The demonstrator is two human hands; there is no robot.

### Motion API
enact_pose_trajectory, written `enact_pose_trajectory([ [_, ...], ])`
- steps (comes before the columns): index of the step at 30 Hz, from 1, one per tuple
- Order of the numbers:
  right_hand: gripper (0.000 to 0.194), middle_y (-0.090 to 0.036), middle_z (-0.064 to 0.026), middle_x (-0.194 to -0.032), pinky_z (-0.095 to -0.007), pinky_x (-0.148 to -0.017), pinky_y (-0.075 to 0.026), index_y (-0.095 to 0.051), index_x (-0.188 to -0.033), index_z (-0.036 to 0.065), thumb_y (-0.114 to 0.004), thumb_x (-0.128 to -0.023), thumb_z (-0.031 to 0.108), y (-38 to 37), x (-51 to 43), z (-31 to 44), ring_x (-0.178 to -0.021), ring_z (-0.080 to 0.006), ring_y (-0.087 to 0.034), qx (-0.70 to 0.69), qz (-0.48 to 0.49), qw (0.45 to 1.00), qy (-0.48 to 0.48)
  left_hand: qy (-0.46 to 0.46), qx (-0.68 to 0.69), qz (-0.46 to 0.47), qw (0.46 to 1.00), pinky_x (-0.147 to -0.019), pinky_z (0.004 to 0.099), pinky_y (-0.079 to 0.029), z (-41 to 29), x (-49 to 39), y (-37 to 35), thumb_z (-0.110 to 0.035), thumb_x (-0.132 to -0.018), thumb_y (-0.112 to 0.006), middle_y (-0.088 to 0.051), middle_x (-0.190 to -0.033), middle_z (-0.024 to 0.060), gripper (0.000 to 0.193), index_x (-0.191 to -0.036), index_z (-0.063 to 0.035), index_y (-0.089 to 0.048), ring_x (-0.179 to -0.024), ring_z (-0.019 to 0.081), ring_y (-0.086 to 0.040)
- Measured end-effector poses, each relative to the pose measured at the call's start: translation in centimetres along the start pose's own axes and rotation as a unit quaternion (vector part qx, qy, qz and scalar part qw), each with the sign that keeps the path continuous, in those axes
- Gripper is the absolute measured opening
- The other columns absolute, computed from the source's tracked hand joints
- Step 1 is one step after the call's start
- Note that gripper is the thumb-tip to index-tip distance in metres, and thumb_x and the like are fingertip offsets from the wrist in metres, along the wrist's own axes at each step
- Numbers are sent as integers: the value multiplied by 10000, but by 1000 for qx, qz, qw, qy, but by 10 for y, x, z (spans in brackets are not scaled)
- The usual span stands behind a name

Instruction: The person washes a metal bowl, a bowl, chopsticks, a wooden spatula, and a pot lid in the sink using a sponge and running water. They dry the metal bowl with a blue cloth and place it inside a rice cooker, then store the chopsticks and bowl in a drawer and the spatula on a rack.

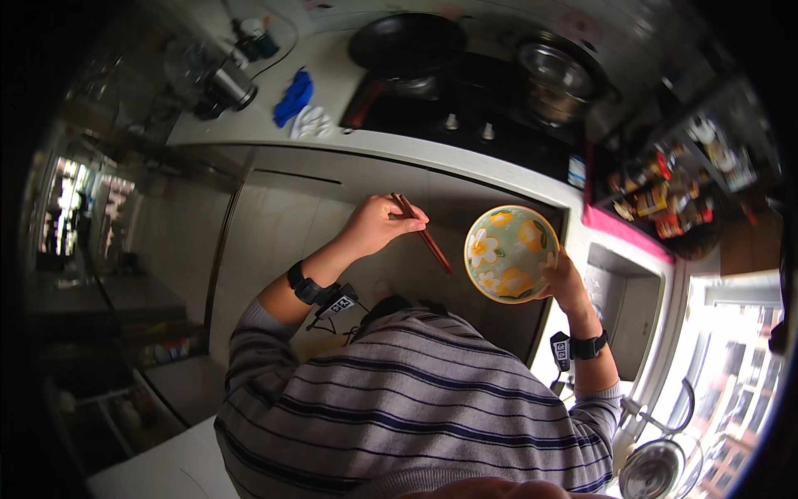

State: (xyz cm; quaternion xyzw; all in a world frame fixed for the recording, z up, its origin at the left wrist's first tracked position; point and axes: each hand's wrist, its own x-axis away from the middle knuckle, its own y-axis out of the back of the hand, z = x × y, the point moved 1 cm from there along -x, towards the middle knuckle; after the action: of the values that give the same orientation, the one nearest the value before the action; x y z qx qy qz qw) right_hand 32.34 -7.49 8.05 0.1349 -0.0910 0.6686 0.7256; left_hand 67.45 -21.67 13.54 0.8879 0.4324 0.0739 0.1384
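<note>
My left hand (380, 224) holds a pair of reddish-brown chopsticks (434, 249) between thumb and fingers, their free ends slanting down to the right. A round bowl (508, 256) with an orange rim and white and yellow flowers on pale green is gripped at its right edge by my right hand (564, 280). The bowl is tilted so its patterned inside faces me, and no food shows in it. The chopstick tips stay apart from the bowl's left rim. Both hands are in front of the counter edge, above the floor. Each wrist wears a black strap with a small device.
A black wok (408, 47) and a lidded steel pot (555, 78) stand on the black stove (467, 118). Blue cloth (294, 98) lies left of them. At the right are a condiment rack (667, 187) and a sink (623, 312). An open drawer (106, 424) is at lower left.
</note>
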Motion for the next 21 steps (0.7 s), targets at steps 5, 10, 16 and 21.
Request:
enact_pose_trajectory([
  [5,483,-601,-126,-1009,-296,-505,-591,-388,-1330,-12,-447,-851,-5,-109,-75,37,-701,-212,-679,-1,94,995,-44,40,15,-92,995,-764,274,-530,26,47,108,-117,-864,-708,-714,-888,77,129,-918,-2,-729,-837,145,-674],
  [10,513,-593,-121,-1052,-292,-540,-602,-353,-1365,-20,-505,-877,30,-225,-136,58,-739,-194,-677,10,198,978,-60,74,60,-177,980,-776,268,-531,61,96,212,-69,-857,-706,-719,-906,75,110,-931,11,-717,-852,122,-665],
  [16,519,-582,-143,-1065,-300,-548,-606,-350,-1366,-34,-487,-867,13,-336,-200,74,-764,-223,-683,35,209,976,-57,62,-6,-253,966,-764,255,-526,73,127,307,-42,-864,-694,-688,-912,60,96,-939,18,-704,-842,120,-647],
  [21,515,-573,-158,-1104,-314,-550,-612,-357,-1358,-37,-490,-863,9,-391,-243,84,-800,-244,-680,28,210,976,-50,58,-29,-287,956,-764,249,-521,79,129,367,-37,-873,-687,-678,-925,50,94,-936,32,-693,-846,112,-633],
])
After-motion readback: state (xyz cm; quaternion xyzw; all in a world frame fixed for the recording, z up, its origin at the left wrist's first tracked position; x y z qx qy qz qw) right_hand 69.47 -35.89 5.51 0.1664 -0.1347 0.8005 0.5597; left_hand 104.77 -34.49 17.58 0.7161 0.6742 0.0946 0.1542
